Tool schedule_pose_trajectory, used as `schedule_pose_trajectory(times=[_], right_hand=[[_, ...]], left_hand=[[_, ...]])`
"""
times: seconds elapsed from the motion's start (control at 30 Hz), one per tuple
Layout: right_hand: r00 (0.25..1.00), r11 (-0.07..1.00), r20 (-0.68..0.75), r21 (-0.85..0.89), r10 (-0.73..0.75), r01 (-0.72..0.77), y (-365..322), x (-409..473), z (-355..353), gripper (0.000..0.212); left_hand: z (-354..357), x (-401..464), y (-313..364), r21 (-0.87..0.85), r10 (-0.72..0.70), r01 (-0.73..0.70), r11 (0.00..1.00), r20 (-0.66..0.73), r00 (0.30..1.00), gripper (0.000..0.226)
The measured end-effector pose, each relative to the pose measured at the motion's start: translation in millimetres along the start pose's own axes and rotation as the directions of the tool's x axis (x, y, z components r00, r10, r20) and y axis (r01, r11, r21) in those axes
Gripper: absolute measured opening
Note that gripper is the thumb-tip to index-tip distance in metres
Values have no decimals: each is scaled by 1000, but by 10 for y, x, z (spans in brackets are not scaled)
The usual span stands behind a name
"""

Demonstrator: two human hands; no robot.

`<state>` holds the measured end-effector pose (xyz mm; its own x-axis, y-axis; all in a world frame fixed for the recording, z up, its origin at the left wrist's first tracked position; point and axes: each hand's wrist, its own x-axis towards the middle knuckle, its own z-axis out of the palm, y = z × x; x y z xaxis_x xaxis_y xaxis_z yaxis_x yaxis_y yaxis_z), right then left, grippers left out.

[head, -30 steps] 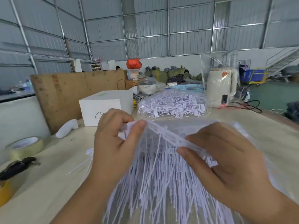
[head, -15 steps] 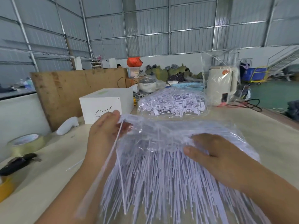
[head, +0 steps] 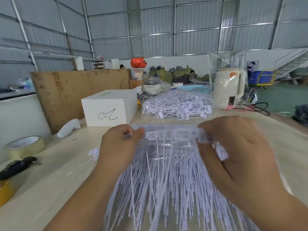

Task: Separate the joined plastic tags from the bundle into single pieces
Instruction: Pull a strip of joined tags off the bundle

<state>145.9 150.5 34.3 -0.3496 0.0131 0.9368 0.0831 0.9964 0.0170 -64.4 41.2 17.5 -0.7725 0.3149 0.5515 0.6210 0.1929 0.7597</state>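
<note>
**Strip of tags stretched between two pinching hands**

The left hand pinches the left end of a joined strip of tags; the right hand pinches its right end, fingers curled round it. The strip runs level between them at frame centre. Its thin tails hang down over the bundle in the lower middle. Behind, upper centre, lies a bag of tags; a white box stands left of it on the table.

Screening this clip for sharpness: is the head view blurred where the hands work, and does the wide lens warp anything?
Head view: both the left hand and right hand and the strip of tags they pinch are motion-smeared; the white box behind is sharper; wall beams bow from wide-angle distortion; light is even.
</note>
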Motion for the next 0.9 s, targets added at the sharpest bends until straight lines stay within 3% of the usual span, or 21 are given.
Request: schedule_pose_trajectory(times=[0.07,0.13,0.2,0.3,0.37,0.47,0.57,0.67,0.7,0.77,0.83,0.9], right_hand=[[996,996,85,84,14,-21,-69,-7,-18,19],[974,981,205,140,101,-131,-87,8,-39,31],[917,960,336,99,216,-262,-70,22,-34,46],[806,928,479,-47,347,-371,-1,17,-14,54],[767,923,520,-132,375,-362,40,8,-2,43],[758,928,538,-177,369,-327,18,3,3,20],[789,927,491,-258,370,-274,-16,41,-25,17],[854,886,312,-352,416,-302,1,66,-73,20],[866,869,250,-371,433,-328,3,68,-82,20],[875,852,175,-378,451,-363,-10,71,-90,20],[900,860,126,-378,416,-344,-24,73,-87,21],[935,878,84,-381,345,-290,-24,68,-67,19]], left_hand=[[-28,49,-54,-197,-194,198,960,39,980,39],[-90,119,-93,-475,-394,432,767,184,900,22],[-161,189,-156,-608,-482,534,588,268,835,16],[-267,243,-214,-765,-494,510,392,293,819,30],[-296,254,-209,-819,-476,486,306,311,823,42],[-306,271,-180,-852,-481,457,254,299,824,49],[-335,272,-169,-884,-426,408,228,286,858,42],[-321,284,-223,-880,-465,401,256,252,849,38],[-314,289,-243,-862,-489,402,309,219,845,37],[-294,272,-264,-730,-462,365,578,76,884,34],[-256,230,-255,-366,-261,203,908,-116,958,41],[-191,157,-196,-97,-24,12,995,-130,991,51]])
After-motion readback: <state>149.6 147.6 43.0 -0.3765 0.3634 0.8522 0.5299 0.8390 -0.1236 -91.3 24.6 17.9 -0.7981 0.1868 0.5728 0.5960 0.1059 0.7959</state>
